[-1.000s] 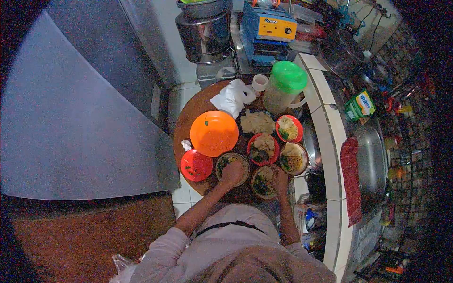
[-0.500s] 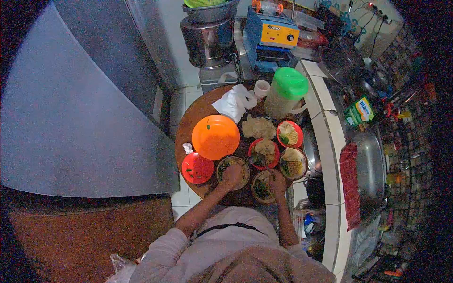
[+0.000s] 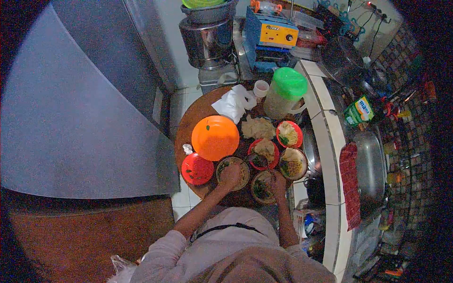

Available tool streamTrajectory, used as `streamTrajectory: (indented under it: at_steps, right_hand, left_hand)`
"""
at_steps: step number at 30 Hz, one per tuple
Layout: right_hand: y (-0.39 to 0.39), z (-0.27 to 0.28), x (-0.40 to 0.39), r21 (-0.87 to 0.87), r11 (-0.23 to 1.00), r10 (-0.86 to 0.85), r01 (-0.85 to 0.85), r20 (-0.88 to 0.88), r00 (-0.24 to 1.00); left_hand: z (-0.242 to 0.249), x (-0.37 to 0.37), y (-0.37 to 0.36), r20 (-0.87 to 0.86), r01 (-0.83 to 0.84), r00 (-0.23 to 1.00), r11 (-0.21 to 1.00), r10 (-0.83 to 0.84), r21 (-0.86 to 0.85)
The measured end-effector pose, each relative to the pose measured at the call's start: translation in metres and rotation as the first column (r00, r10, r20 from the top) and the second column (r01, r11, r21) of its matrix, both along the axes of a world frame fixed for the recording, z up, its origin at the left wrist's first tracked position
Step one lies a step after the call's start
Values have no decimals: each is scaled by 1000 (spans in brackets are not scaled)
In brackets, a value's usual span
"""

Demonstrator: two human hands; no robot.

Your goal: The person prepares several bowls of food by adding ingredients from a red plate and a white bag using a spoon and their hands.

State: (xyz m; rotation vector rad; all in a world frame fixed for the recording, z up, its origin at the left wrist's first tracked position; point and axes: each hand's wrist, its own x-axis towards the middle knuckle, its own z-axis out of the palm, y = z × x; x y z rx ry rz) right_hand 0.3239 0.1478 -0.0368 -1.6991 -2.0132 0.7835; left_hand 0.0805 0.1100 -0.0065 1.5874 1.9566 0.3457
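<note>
Two bowls of unfinished food; left hand over one, right hand at other's edge; grips unclear.

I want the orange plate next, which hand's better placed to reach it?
Probably your left hand: it's at a bowl close to the orange plate. Your right hand is at a second bowl, farther from it.

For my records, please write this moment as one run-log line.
left hand: over round tan-rimmed bowl | right hand: at round bowl with greens | beside left-hand bowl: round red plate with green scraps | grip: cannot tell
</note>
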Motion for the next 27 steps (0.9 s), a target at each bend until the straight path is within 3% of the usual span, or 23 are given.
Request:
streamTrajectory:
  at_steps: [2,4,5,7,8,10,13,15,17,19,20,22,23,25,27]
  right_hand:
    - [-1,-24,6,7,1000,-14,14,-59,998]
    - [-8,-23,1,159,987,-47,33,86,995]
    - [-6,-22,0,157,987,-46,32,86,995]
    - [0,7,-9,-16,999,41,-39,113,993]
    - [-1,11,-11,-17,999,42,-40,114,993]
    - [-3,5,-8,189,978,66,-87,117,991]
    - [-3,-5,1,42,999,20,-22,39,999]
    - [2,-25,10,102,994,32,-38,57,998]
    - [5,-29,13,160,986,43,-55,76,996]
    - [6,-17,9,-56,998,-26,27,16,1000]
    - [6,-18,10,-56,998,-26,27,16,1000]
    - [5,-24,15,115,980,185,-159,-258,948]
    - [5,-23,12,115,981,184,-159,-259,948]
    - [5,-17,3,35,998,48,-53,135,990]
    - [4,-8,1,20,999,26,-28,100,995]
  left_hand:
    - [12,1,-2,19,-61,998,998,61,5]
    - [8,-1,-5,84,38,996,999,-36,-22]
    - [6,0,-7,84,37,996,999,-35,-23]
    - [-1,3,-12,20,60,998,994,-62,93]
    - [-7,4,-12,21,59,998,994,-61,92]
    - [-19,4,-7,-22,117,993,987,-115,112]
    - [-8,7,-6,-2,25,1000,998,-25,61]
    - [-3,2,-3,12,4,1000,1000,-5,20]
    - [-28,0,1,26,-16,1000,1000,17,-22]
    - [-102,-2,11,19,-54,998,990,52,132]
    - [-94,-3,8,19,-54,998,990,52,132]
    - [-51,-13,-3,79,-114,993,936,93,332]
    - [-36,-21,-6,79,-114,993,937,92,332]
    - [-11,-39,-13,152,-85,988,947,39,308]
    - [10,-48,-16,118,-116,989,969,91,219]
